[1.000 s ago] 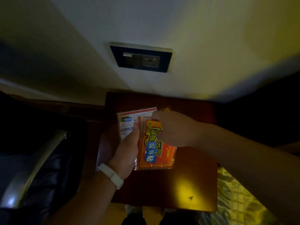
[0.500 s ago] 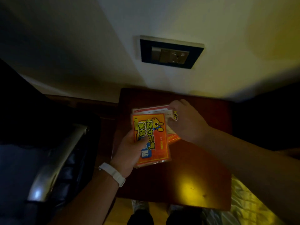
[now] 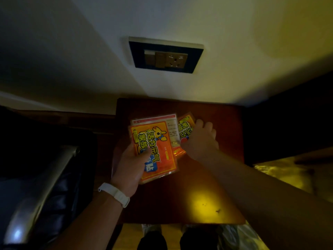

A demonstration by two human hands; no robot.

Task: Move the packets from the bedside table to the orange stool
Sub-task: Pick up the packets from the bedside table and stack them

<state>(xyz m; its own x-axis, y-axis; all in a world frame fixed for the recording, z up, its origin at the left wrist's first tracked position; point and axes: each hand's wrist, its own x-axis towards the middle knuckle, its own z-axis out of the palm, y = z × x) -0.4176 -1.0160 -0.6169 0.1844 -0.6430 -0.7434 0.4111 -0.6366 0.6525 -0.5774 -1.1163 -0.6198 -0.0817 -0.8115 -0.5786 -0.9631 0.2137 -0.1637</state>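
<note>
A dark red-brown bedside table point(image 3: 207, 186) stands against the wall below me. My left hand point(image 3: 131, 166), with a white band on the wrist, grips a stack of packets above the table. An orange packet point(image 3: 160, 156) with a cartoon animal faces me on top, and a white-backed packet point(image 3: 171, 127) shows behind it. My right hand point(image 3: 201, 141) is closed on another orange packet point(image 3: 185, 129) that lies on the table beside the stack. No orange stool is in view.
A dark-framed wall socket panel point(image 3: 165, 55) sits above the table. A black padded chair with a metal arm point(image 3: 45, 192) stands to the left. Shiny bedding point(image 3: 281, 175) lies to the right. My feet point(image 3: 178, 239) show below the table's front edge.
My left hand has taken the orange packet onto its stack and turned it upright. My right hand has let go of that packet, reached right and closed on another orange packet.
</note>
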